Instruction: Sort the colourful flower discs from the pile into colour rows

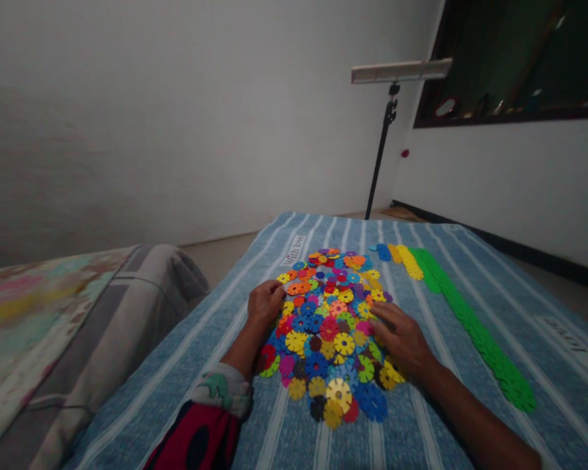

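Observation:
A heap of notched plastic flower discs (pixel 316 323) in many colours lies spread on a blue and white striped cloth (pixel 176 391). At the heap's left edge is my left hand (pixel 266 301), its fingers curled together beside an orange disc; whether a disc is between the fingertips is hidden. My right hand (pixel 402 336) rests along the right edge of the heap, fingers stretched out over yellow and pink discs, with no grip on any of them visible. Right of the heap, green discs (pixel 475 333) overlap in a long row running toward me.
Shorter rows of yellow discs (pixel 409 262), orange discs (pixel 395 253) and blue discs (pixel 384 252) lie at the far end of the green row. To the left stands a surface with a flowered cover (pixel 44 307). Behind the table rises a black stand (pixel 379 156) with a light bar.

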Tool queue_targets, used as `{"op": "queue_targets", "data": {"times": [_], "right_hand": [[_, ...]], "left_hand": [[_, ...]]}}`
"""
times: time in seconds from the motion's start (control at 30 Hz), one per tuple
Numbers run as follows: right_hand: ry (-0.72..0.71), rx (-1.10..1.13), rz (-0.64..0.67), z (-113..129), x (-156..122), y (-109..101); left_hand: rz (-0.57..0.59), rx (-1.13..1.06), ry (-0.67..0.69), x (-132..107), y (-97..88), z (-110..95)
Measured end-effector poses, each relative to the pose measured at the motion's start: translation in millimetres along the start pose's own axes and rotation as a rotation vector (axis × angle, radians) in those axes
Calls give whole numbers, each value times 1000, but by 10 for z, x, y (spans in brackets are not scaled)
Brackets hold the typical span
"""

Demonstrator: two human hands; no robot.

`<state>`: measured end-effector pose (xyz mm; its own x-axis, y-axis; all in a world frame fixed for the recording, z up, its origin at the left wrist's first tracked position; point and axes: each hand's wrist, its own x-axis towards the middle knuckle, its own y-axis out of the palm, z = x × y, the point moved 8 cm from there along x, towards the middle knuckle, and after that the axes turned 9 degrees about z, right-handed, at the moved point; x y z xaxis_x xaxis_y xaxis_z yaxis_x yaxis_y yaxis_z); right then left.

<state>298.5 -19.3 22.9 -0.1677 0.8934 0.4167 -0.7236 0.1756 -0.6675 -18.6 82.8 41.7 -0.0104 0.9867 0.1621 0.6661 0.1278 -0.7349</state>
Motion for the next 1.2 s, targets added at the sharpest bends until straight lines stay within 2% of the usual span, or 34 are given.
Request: {"op": "queue_targets", "data": {"times": [0.1,0.27,0.43,0.6,0.87,0.93,1.0,1.07,1.2], "right_hand": [[-37,-79,39,74,237,48],[-37,-296,238,193,648,304],[-42,-502,387,254,810,486],[-162,-623,370,321,835,516],[-257,-563,269,314,843,445],[-245,-519,238,261,855,367],[-186,-480,185,145,897,182],[-81,-472,154,-59,952,-84],[130,-545,161,-612,1010,-703]], "left_hand": [[-19,17,-42,3,-25,24],[-45,62,-74,-2,-78,51],[-54,49,-110,48,-104,129],[-53,72,-120,93,-110,151],[-44,102,-123,117,-130,144],[-43,105,-130,124,-129,160],[-43,96,-140,132,-124,187],[-45,79,-143,140,-119,215],[-42,72,-138,143,-118,227]]}}
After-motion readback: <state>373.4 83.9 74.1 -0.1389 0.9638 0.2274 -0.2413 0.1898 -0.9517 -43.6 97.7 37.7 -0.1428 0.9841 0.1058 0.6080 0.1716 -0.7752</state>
